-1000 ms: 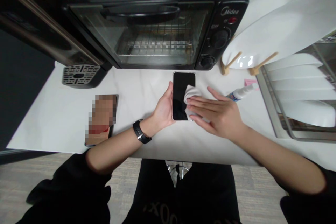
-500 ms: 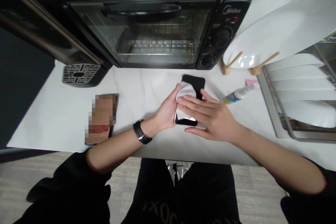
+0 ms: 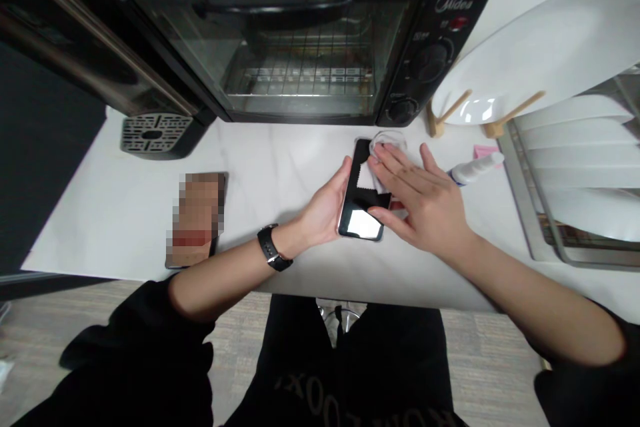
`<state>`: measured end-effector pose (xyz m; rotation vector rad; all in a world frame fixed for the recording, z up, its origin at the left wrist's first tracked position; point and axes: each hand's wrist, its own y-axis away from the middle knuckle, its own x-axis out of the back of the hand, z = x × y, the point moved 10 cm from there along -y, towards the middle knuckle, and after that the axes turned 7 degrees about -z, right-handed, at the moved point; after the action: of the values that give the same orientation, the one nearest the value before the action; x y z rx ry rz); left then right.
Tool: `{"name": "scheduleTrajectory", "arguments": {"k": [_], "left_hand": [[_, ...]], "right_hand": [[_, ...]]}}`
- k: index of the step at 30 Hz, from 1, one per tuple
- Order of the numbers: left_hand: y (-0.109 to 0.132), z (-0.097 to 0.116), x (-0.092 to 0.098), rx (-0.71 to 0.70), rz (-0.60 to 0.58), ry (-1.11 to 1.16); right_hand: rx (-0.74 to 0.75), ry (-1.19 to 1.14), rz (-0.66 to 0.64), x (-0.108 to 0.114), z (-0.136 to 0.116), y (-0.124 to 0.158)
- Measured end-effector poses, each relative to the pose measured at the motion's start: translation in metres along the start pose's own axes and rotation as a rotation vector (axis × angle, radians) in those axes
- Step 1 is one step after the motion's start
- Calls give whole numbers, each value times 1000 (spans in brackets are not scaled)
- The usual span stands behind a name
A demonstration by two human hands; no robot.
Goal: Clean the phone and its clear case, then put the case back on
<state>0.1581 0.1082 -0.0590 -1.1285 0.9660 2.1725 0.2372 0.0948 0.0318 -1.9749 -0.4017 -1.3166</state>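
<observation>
My left hand (image 3: 327, 210) grips a smartphone (image 3: 356, 203) by its left edge, and some of its fingertips show past the right edge. The phone's black screen faces up and reflects a bright patch near its lower end. My right hand (image 3: 423, 203) presses a pale grey wiping cloth (image 3: 387, 140) against the upper right of the screen, its fingers long and side by side over the fabric. Part of the cloth hangs beyond the phone's top right corner. Just right of that hand lies a white spray bottle (image 3: 477, 168), partly hidden by it.
A toaster oven (image 3: 300, 60) stands at the back of the white counter (image 3: 270, 173). A second phone-like device (image 3: 220, 207), its screen blurred, lies at left near a drip tray (image 3: 156, 133). White plates (image 3: 540, 47) in wooden holders and a metal rack (image 3: 530, 213) are at right.
My right hand has slid the cloth up and right across the screen, uncovering the lower and left parts. The phone stays in my left hand. The view has shifted slightly.
</observation>
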Motion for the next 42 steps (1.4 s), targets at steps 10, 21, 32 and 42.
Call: {"name": "scheduleTrajectory", "arguments": {"k": [10,21,32,42], "left_hand": [[5,3,11,2,59,47],[3,17,-1,-124,-13,100],[4,-3,7,3,20,121],[7,21,-5,-118,-18,178]], "right_hand": [[340,-105,-102,-10,-48,4],[64,13,70,10,-7,3],[231,-20,-58,-10,-29,1],[228,-91,156,18,-18,7]]}}
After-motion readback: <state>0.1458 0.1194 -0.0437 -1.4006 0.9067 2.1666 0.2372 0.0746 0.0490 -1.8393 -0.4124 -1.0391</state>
